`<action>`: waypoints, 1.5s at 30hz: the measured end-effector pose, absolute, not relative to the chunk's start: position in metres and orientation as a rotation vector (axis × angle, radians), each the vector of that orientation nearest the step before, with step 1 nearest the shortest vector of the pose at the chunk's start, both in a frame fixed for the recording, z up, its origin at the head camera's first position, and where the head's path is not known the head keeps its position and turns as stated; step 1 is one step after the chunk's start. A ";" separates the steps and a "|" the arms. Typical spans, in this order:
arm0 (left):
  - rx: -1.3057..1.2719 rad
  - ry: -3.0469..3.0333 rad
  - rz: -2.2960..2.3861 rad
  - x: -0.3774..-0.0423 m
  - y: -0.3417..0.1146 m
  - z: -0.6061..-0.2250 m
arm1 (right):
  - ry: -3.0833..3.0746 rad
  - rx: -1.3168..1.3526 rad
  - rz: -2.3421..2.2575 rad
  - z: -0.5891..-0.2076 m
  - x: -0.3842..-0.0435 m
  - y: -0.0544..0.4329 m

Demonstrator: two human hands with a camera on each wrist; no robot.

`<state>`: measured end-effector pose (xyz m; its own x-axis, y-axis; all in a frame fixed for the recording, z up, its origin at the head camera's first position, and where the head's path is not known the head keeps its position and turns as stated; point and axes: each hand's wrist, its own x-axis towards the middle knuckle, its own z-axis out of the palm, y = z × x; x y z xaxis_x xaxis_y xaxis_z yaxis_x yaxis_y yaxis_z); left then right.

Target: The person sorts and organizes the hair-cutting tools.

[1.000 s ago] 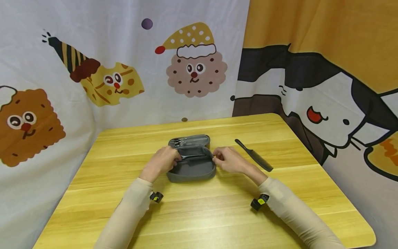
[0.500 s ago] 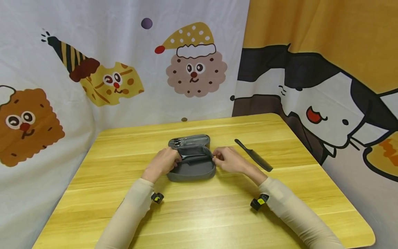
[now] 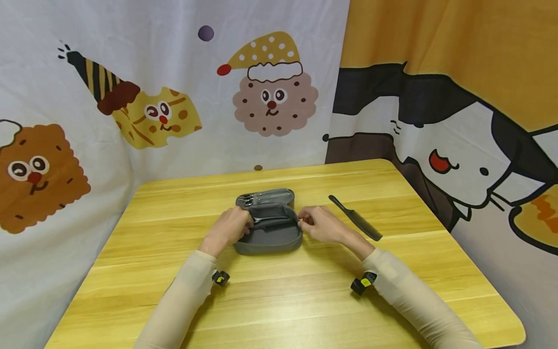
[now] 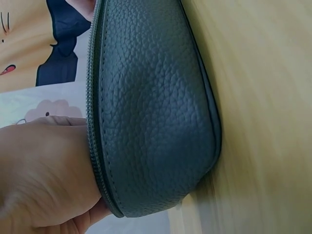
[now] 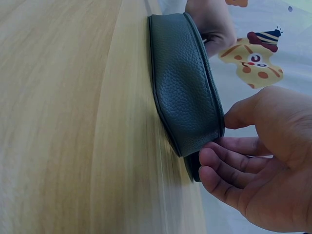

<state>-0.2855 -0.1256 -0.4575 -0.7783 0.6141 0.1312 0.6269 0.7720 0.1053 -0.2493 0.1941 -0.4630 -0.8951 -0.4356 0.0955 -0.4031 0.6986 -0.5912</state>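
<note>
A grey zip case (image 3: 268, 245) lies unfolded on the table, with pebbled sides and a zip along its rim. My left hand (image 3: 228, 227) reaches over its left end, fingers curled down inside. A slim silvery tool (image 3: 261, 219) runs right from those fingertips along the inner pocket; its kind is hard to tell. My right hand (image 3: 321, 224) pinches the case's right rim; in the right wrist view its thumb (image 5: 239, 113) meets the zip edge, with fingers curled at the end. The left wrist view shows the left hand (image 4: 44, 170) over the rim, fingertips hidden.
Several shiny metal pieces (image 3: 247, 199) sit in the case's far flap (image 3: 276, 196). A dark comb (image 3: 357, 218) lies right of the right hand. The wooden table (image 3: 279, 300) meets a printed curtain (image 3: 174, 48) at the back.
Both hands stay almost still at the case. The silvery tool by the left fingertips shifts very slightly; the comb has not moved.
</note>
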 end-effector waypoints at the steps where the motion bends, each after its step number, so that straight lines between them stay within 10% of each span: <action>1: -1.009 -2.878 -0.224 -0.285 -0.126 -0.458 | 2.848 -0.704 -0.970 -0.463 -0.250 0.194; 45: -0.954 -2.837 -0.618 -0.254 -0.180 -0.463 | 2.843 -0.721 -0.974 -0.465 -0.251 0.196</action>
<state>-0.2544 -0.1801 -0.4627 -0.8019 0.5611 0.2054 0.5956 0.7238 0.3483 -0.2507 0.1962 -0.4650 -0.8898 -0.4451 0.1005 -0.4132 0.6927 -0.5912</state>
